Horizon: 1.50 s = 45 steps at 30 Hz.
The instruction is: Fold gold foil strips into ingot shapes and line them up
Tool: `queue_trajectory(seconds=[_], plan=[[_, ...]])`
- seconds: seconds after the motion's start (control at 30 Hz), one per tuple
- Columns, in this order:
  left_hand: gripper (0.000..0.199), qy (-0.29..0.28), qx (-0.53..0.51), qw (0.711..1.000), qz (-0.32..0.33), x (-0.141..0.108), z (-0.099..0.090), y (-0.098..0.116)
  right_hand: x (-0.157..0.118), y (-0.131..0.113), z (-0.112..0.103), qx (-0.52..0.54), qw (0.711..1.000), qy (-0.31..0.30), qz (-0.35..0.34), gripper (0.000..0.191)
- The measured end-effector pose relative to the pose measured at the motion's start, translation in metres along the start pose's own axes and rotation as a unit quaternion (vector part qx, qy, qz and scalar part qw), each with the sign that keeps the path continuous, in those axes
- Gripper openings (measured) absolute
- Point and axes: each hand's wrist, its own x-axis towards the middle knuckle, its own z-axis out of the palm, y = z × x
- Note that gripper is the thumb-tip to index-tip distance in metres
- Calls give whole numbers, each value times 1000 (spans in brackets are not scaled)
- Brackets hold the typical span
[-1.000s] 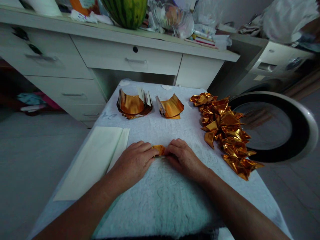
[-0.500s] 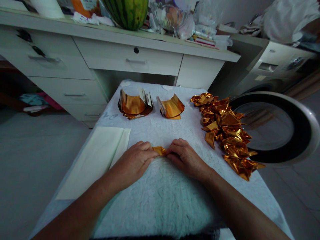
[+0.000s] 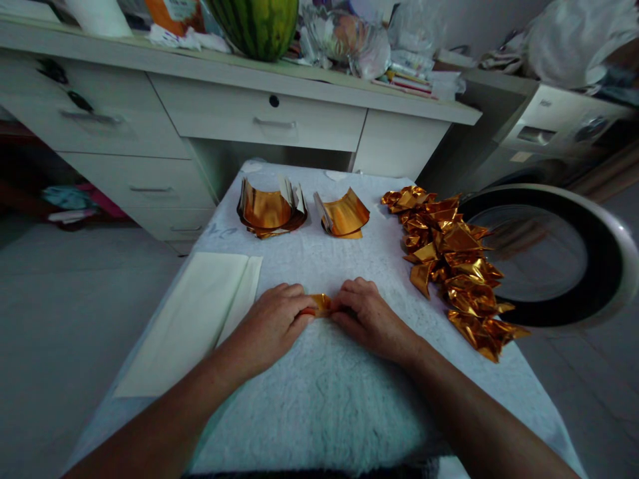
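Note:
A small piece of gold foil paper (image 3: 322, 305) is pinched at both ends, low over the cloth-covered table. My left hand (image 3: 277, 322) is closed on its left end, and my right hand (image 3: 372, 319) is closed on its right end. Beyond the hands stand two curved stacks of gold paper, a larger one (image 3: 269, 209) and a smaller one (image 3: 347, 214). To the right lies a pile of folded gold foil pieces (image 3: 452, 259). Pale folded paper (image 3: 190, 319) lies flat left of my left hand.
Behind the table is a white drawer unit (image 3: 259, 126) with a watermelon (image 3: 257, 26), a glass bowl (image 3: 339, 36) and bags on top. At the right, a washing machine's round door (image 3: 539, 253) stands beside the table (image 3: 309, 412).
The fingers of my left hand have shifted slightly on the gold paper, and more of the strip shows between the hands. My right hand has barely moved.

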Motion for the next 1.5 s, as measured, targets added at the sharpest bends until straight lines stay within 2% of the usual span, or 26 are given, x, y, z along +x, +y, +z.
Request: queue_trajectory(seconds=[0.2,0.3,0.4,0.57,0.63,1.2,1.5], plan=[[16,8,-15,1000,-16,-1,-2,1,2,-2,0,-2,1000,3,29,9],[28,35,-46,997,-41,-2,-6,1,2,-3,0,1,999,8,45,9],[33,31,-56,996,-62,-3,-8,1,3,-4,1,6,998,11,56,12],[11,22,-47,998,-25,-1,-8,1,2,-4,1,6,999,16,51,6],[8,28,-37,999,-25,0,-6,0,1,-4,2,1,999,18,46,3],[12,32,-31,999,-30,-1,-8,-2,6,-9,10,3,1000,25,1,7],[12,18,-24,999,-42,-1,-11,-2,10,-12,9,13,999,15,39,9]])
